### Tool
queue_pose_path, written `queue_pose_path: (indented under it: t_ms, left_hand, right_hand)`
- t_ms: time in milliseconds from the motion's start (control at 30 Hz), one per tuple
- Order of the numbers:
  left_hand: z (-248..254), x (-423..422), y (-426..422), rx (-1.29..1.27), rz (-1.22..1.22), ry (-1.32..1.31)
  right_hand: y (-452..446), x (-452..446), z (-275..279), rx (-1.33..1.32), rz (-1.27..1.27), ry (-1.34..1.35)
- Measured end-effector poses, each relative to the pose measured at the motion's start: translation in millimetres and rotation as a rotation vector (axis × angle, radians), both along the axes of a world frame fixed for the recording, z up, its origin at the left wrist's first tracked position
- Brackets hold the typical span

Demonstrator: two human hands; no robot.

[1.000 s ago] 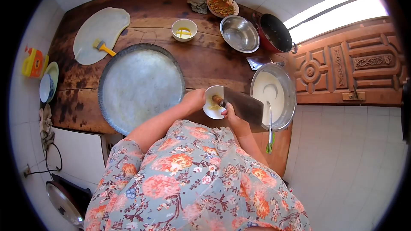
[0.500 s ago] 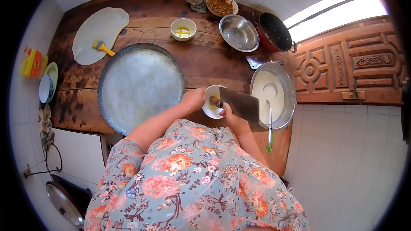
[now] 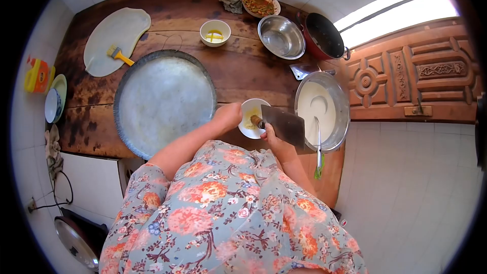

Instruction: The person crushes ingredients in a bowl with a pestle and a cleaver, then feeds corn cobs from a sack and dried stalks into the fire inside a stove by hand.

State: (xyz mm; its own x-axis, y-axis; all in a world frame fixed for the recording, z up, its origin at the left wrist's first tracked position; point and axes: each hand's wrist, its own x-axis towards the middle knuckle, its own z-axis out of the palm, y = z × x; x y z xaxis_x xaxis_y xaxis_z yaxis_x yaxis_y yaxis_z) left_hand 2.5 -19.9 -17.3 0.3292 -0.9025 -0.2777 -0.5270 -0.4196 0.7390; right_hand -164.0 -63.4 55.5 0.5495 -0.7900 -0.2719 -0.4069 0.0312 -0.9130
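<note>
My right hand is closed round a cleaver, near where its blade meets the wooden handle. The blade points away to the right, and the handle's butt end is down in a white bowl. Inside that bowl lies a pale yellowish mash, partly hidden by the handle. At the bowl's left rim, my left hand is closed against it and grips the edge, though its fingertips are out of sight. Just left of this hand lies a large round metal tray.
To the right stands a metal basin of white batter with a ladle. Farther back are a small bowl with yellow oil, a steel bowl, a red pot and a yellow brush on a pale board.
The whole view has shifted slightly. The cleaver's handle still stands in the bowl, at a slightly different tilt, showing more of the mash. Both hands keep their places.
</note>
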Motion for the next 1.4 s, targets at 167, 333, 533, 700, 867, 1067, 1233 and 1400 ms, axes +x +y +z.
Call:
queue_pose_path:
  t_ms: [167,333,533,700,867,1067,1233,1400]
  left_hand:
    - [-1.1,2.3,3.1,-0.022,-0.006,0.015]
    - [1.2,6.1,-14.1,0.105,-0.13,-0.127]
    - [6.3,12.1,-7.0,-0.041,-0.037,-0.031]
    - [-2.9,8.0,7.1,-0.048,-0.06,0.031]
    - [-2.4,3.6,18.6,-0.206,-0.045,0.074]
    - [-2.5,1.5,16.6,-0.037,0.001,0.241]
    - [0.2,1.0,13.1,-0.024,-0.033,0.206]
    - [1.7,-1.3,16.6,-0.088,0.018,0.14]
  right_hand:
    - [1.1,-3.6,22.0,-0.035,0.008,0.091]
    - [5.6,1.8,10.5,0.108,-0.074,0.06]
    - [11.0,-1.9,24.1,-0.064,-0.002,0.122]
    - [12.5,4.3,8.8,0.011,0.026,0.045]
    - [14.7,5.1,11.4,0.089,-0.004,-0.049]
    - [3.5,0.0,2.0,-0.043,0.018,0.012]
    - [-0.1,0.7,-3.5,-0.026,0.037,0.041]
    - [6.7,5.8,-2.0,-0.051,0.021,0.021]
